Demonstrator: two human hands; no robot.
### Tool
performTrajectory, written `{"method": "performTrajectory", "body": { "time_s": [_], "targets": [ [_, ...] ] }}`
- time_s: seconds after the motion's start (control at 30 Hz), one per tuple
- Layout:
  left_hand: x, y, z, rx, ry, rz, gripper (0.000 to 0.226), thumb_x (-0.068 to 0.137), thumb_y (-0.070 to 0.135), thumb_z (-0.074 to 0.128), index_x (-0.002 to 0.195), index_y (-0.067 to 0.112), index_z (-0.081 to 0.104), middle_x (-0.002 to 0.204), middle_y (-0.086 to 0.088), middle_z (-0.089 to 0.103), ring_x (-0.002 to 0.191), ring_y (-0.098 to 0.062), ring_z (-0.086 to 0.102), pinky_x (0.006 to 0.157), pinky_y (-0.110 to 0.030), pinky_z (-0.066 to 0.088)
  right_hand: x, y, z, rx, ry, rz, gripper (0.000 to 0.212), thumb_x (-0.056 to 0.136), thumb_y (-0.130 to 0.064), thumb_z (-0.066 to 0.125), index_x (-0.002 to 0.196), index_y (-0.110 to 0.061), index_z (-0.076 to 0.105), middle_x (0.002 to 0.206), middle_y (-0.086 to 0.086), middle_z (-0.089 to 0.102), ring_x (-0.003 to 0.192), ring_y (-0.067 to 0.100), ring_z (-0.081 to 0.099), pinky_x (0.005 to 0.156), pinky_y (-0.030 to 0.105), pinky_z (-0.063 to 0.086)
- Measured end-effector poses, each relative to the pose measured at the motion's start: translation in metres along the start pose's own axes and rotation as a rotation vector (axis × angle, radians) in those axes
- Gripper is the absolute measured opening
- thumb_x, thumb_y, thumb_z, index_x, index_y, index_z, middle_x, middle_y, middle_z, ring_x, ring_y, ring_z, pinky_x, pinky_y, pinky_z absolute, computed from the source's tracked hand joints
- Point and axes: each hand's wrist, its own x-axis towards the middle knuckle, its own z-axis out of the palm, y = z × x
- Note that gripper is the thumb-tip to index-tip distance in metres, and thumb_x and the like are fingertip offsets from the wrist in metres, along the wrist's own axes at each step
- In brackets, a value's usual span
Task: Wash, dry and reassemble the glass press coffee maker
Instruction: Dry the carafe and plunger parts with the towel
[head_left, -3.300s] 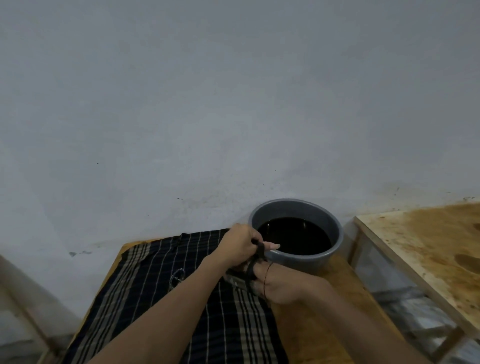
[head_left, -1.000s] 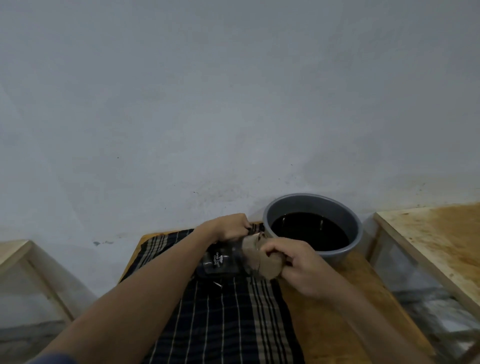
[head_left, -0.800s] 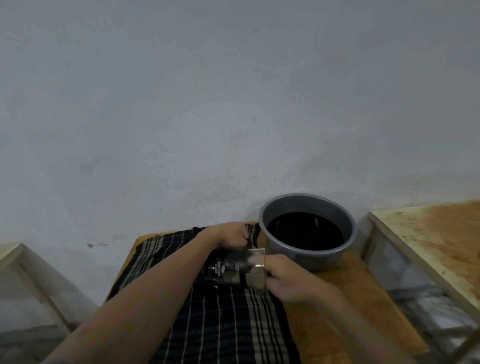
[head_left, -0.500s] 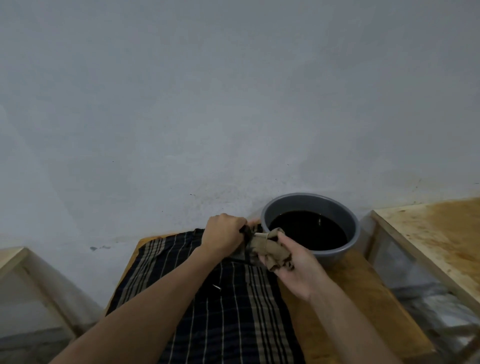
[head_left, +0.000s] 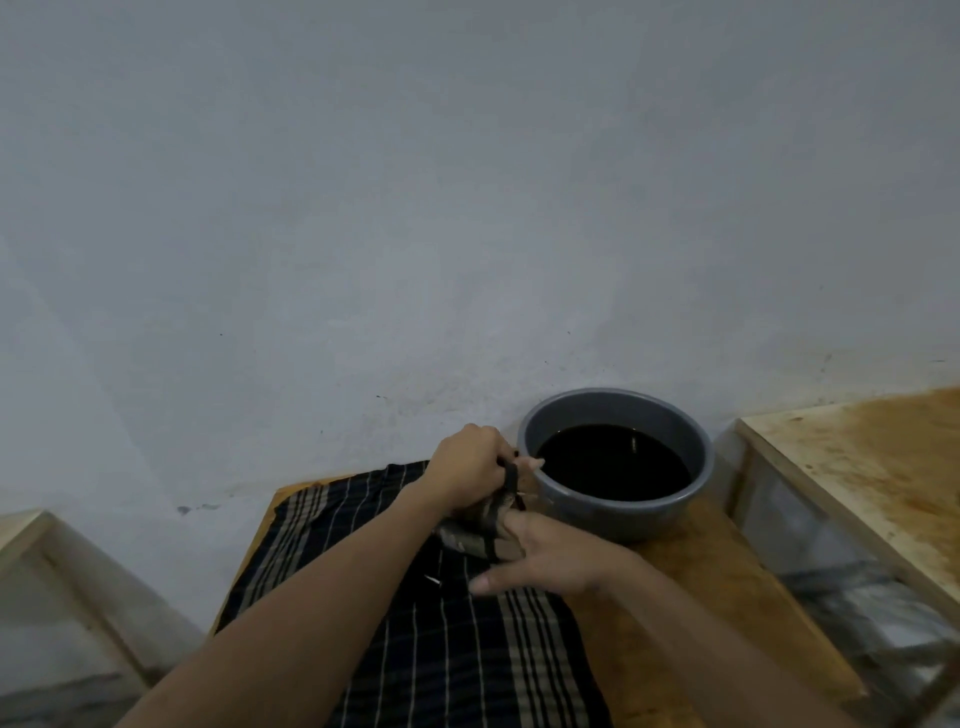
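we hold the coffee maker (head_left: 480, 532) between our hands, its long axis lying sideways. our left hand (head_left: 470, 470) is clenched on its black handle above; our right hand (head_left: 545, 558), nearer us, presses a cloth against it with fingers loosely spread. the basin (head_left: 618, 512) sits just beyond.

You're in a bare, makeshift home wash spot, not a real kitchen: plain grey wall (head_left: 467, 208), rough wooden table (head_left: 675, 597) under a plaid cloth (head_left: 441, 649), grey basin (head_left: 623, 519) of dark water, stained bench (head_left: 857, 467) beside.
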Motion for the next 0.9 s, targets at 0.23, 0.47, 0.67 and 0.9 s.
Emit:
{"method": "performTrajectory", "body": {
  "time_s": [0.23, 0.47, 0.67, 0.9],
  "targets": [
    [-0.002, 0.008, -0.013, 0.089, 0.016, -0.034, 0.032, 0.091, 0.02, 0.055, 0.066, 0.007, 0.069, 0.069, -0.019, 0.063, 0.07, -0.033, 0.058, 0.057, -0.031, 0.037, 0.006, 0.015, 0.015, 0.138, 0.511, -0.233, 0.019, 0.089, -0.026, 0.067, 0.079, -0.01, 0.066, 0.073, 0.002, 0.068, 0.071, 0.015, 0.065, 0.068, 0.023, 0.05],
    [-0.002, 0.007, -0.008, -0.15, -0.014, -0.029, 0.059, 0.091, 0.046, 0.057, 0.04, 0.019, 0.042, 0.042, -0.004, 0.036, 0.041, -0.019, 0.034, 0.045, -0.026, 0.028, -0.015, 0.011, -0.006, -0.43, 0.294, -0.293, 0.015, 0.086, -0.041, 0.066, 0.081, -0.029, 0.06, 0.08, -0.014, 0.06, 0.074, 0.003, 0.058, 0.067, 0.018, 0.046],
    [-0.003, 0.023, -0.008, 0.19, -0.034, 0.004, 0.034, 0.094, 0.033, 0.052, 0.088, 0.01, 0.076, 0.077, -0.013, 0.07, 0.066, -0.025, 0.055, 0.059, -0.031, 0.036, -0.006, -0.001, 0.001, 0.752, 0.117, 0.071, 0.033, 0.087, -0.016, 0.067, 0.12, -0.015, 0.062, 0.112, 0.002, 0.071, 0.106, 0.015, 0.066, 0.092, 0.029, 0.05],
    [0.003, -0.005, -0.021, -0.075, -0.088, -0.04, 0.053, 0.09, 0.038, 0.059, 0.051, 0.002, 0.057, 0.051, -0.012, 0.049, 0.05, -0.022, 0.043, 0.052, -0.028, 0.035, 0.0, -0.009, 0.012, 0.05, 0.498, -0.229, 0.031, 0.091, -0.029, 0.064, 0.063, -0.02, 0.054, 0.054, -0.01, 0.056, 0.052, 0.003, 0.051, 0.054, 0.025, 0.04]
  ]
}}
